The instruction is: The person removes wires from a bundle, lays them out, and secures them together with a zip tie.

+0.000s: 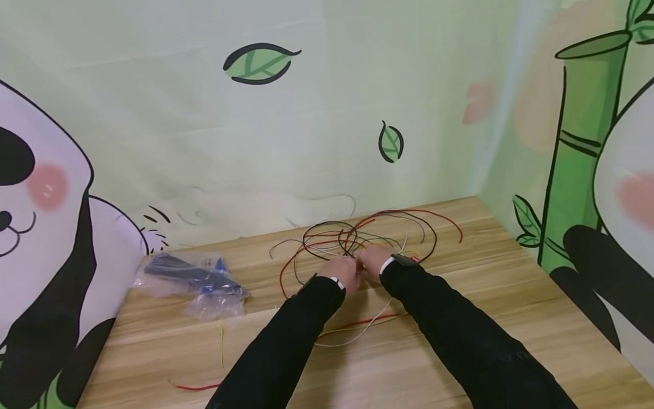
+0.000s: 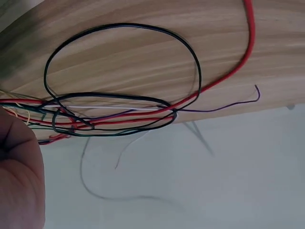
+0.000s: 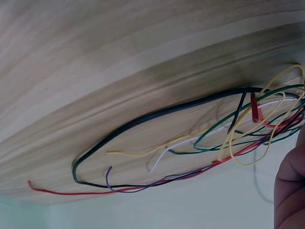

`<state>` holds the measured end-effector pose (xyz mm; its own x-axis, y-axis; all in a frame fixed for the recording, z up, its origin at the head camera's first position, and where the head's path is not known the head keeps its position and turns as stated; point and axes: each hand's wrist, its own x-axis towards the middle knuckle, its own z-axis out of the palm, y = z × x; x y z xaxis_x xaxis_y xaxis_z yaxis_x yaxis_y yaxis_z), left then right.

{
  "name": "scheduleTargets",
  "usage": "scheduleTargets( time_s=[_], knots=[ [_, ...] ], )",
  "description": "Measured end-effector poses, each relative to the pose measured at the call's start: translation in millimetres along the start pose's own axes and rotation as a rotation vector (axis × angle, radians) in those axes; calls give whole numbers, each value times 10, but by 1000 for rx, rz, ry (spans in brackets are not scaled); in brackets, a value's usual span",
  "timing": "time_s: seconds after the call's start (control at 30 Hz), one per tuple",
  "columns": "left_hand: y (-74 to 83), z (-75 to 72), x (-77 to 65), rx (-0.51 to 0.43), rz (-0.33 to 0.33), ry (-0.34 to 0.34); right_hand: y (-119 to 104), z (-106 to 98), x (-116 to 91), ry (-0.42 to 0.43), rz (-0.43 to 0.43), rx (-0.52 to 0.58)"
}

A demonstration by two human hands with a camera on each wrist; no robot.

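A tangle of thin wires in several colours lies on the wooden table, and both hands meet at its near side. My left hand (image 1: 343,271) has its fingers curled around the gathered wires, knuckle to knuckle with my right hand (image 1: 374,258), which pinches them too. The fingertips are hidden behind the hands. In the left wrist view, a black wire (image 2: 124,25) loops wide beside a thick red wire (image 2: 250,38) and a purple wire (image 2: 228,106). Yellow wire (image 3: 138,153), green wire (image 3: 183,152) and white wire (image 3: 157,159) fan out in the right wrist view.
Left of the wires sits a clear plastic bag (image 1: 153,284) with dark and blue items inside. Closer to me lie a loose white wire (image 1: 368,328), a short yellow wire (image 1: 222,346) and a red wire (image 1: 199,388). A printed backdrop (image 1: 327,142) borders the table.
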<state>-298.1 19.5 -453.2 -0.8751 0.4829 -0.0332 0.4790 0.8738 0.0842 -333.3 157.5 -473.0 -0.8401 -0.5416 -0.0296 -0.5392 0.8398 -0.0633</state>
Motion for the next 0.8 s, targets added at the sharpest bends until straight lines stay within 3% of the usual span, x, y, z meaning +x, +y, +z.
scheduleTargets(
  time_s=[0.27,0.5,0.8],
  knots=[
    [16,55,89,44,-116,-13,-16,-25,-51,54,-47,26],
    [-24,46,45,18,-96,44,-28,-36,-90,89,-40,40],
    [-99,-136,-201,-16,-39,61,17,-4,-122,76,-7,-5]
  ],
)
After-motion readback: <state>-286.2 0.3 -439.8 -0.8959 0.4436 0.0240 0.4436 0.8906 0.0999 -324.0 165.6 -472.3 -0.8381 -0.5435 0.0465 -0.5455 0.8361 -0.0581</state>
